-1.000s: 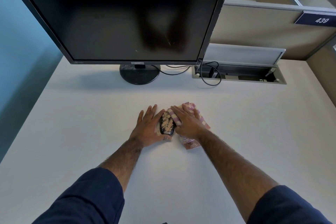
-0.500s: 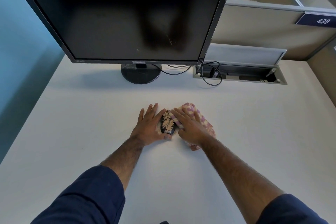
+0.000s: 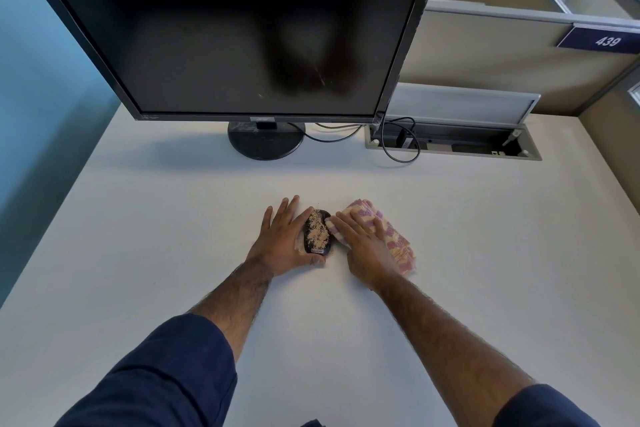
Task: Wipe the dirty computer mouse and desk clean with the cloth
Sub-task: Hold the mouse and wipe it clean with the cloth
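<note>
The black computer mouse (image 3: 317, 231) lies on the white desk (image 3: 166, 225) between the two hands, just right of the left index finger and just left of the right fingertips; its long axis runs away from the person, the far end tipped slightly to the right, the labelled end nearest the left thumb. Tan grit (image 3: 318, 230) covers its top. The left hand (image 3: 280, 243) lies flat with fingers straight and spread, the index finger along the mouse's left flank and the thumb against its near end, gripping nothing. The right hand (image 3: 363, 243) presses flat, fingers straight, on a pink-and-cream checked cloth (image 3: 394, 244); the cloth's folded edge under those fingertips touches the mouse's right flank, and the rest bunches out beyond the little finger. Bare desk spreads wide left of the left fingers, right of the cloth and back toward the wrists. Ahead of the fingertips, well apart, stand the round base of the monitor (image 3: 242, 35) and an open cable hatch (image 3: 450, 146), with a partition (image 3: 502, 55) behind
</note>
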`<state>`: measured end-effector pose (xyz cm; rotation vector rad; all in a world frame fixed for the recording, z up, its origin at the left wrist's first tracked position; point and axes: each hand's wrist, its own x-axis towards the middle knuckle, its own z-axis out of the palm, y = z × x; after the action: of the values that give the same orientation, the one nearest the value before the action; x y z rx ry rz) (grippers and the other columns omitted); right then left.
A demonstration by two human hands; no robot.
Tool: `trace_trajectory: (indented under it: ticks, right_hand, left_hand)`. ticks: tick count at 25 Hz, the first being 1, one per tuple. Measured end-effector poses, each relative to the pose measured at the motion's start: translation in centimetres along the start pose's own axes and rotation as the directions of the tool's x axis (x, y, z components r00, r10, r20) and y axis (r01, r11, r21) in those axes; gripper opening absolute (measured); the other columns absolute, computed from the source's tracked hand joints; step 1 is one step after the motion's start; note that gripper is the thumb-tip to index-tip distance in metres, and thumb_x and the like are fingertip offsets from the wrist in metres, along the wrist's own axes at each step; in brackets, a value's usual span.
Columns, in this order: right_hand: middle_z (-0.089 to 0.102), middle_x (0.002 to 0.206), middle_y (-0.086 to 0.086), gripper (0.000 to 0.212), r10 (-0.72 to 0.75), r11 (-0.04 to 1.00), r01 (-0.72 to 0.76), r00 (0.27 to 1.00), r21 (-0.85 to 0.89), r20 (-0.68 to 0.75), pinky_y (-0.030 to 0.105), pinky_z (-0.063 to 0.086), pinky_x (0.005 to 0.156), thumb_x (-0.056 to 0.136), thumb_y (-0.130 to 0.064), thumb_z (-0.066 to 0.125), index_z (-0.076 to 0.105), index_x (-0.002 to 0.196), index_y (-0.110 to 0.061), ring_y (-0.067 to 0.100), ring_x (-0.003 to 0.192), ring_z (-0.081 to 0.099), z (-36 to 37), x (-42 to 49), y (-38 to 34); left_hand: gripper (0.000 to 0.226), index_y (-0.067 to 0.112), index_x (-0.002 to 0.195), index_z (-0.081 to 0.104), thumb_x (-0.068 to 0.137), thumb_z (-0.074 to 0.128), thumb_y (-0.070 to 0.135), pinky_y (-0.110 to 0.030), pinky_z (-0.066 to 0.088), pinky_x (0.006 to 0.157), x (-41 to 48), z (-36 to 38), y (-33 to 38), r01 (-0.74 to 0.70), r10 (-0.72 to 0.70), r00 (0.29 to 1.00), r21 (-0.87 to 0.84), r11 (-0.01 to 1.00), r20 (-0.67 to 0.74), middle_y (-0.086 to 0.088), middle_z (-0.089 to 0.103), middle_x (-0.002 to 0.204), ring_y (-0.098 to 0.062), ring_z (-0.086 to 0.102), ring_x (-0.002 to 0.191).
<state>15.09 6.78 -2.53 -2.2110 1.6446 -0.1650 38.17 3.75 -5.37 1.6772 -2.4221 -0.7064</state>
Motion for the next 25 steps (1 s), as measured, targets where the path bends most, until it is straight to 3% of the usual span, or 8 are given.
trace_trajectory:
  ticks: [3,7,11,16,21,25]
  right_hand:
    - [0.033,0.162,-0.009,0.082,0.036,0.998,-0.034,0.998,0.049,-0.048,0.049,-0.005,0.123,0.083,0.006,0.046,0.036,0.155,-0.033,0.013,0.154,0.012,-0.5,-0.2,0.7]
    - [0.032,0.163,-0.007,0.080,0.102,0.983,-0.083,0.989,0.166,-0.110,0.053,0.004,0.124,0.086,0.004,0.043,0.035,0.154,-0.037,0.015,0.154,0.014,-1.0,-0.2,0.5]
    - [0.032,0.163,-0.006,0.073,-0.036,0.997,0.044,0.993,0.068,-0.111,0.060,0.011,0.121,0.092,0.000,0.043,0.035,0.154,-0.038,0.024,0.153,0.019,-0.7,-0.2,-0.8]
    - [0.023,0.166,-0.001,0.068,-0.088,0.990,0.080,0.994,-0.116,-0.068,0.068,0.012,0.118,0.097,-0.006,0.047,0.031,0.155,-0.038,0.031,0.154,0.015,0.3,-0.3,-1.0]
    - [0.019,0.168,0.001,0.075,0.034,0.998,-0.037,0.997,-0.047,-0.074,0.067,0.007,0.120,0.093,-0.001,0.041,0.026,0.157,-0.038,0.026,0.155,0.008,0.1,-0.2,-0.3]
    - [0.023,0.166,0.002,0.078,-0.045,0.999,0.044,0.990,-0.005,-0.135,0.065,0.007,0.120,0.090,0.001,0.044,0.028,0.156,-0.039,0.027,0.155,0.013,0.3,-0.9,-1.0]
  left_hand:
    - [0.131,0.030,0.163,0.009,0.059,0.043,0.103,-0.044,-0.017,0.123,0.0,-0.1,0.0,0.000,0.000,1.000,-0.016,1.000,0.001,0.001,-0.015,0.171,-0.014,-0.024,0.154]
    - [0.128,0.032,0.163,0.008,0.062,0.050,0.098,-0.044,-0.018,0.123,-0.1,0.1,0.0,0.013,-0.013,1.000,-0.015,1.000,0.008,0.002,-0.017,0.170,-0.011,-0.028,0.152]
    - [0.126,0.031,0.163,0.006,0.065,0.051,0.096,-0.045,-0.016,0.123,0.0,0.1,0.2,0.025,-0.025,1.000,0.017,1.000,0.016,0.001,-0.018,0.170,-0.014,-0.027,0.153]
    - [0.124,0.030,0.163,0.008,0.067,0.052,0.095,-0.045,-0.016,0.124,-0.1,0.1,0.2,0.015,-0.015,1.000,-0.010,1.000,0.005,0.001,-0.018,0.170,-0.013,-0.026,0.153]
    - [0.125,0.030,0.163,0.007,0.066,0.053,0.094,-0.047,-0.014,0.124,-0.2,-0.1,0.3,0.022,-0.022,1.000,-0.004,1.000,0.018,0.001,-0.019,0.170,-0.015,-0.025,0.154]
    - [0.125,0.029,0.164,0.006,0.067,0.051,0.095,-0.048,-0.013,0.125,-0.2,-0.1,0.4,0.031,-0.031,0.999,0.030,0.999,0.024,0.000,-0.019,0.170,-0.016,-0.024,0.154]
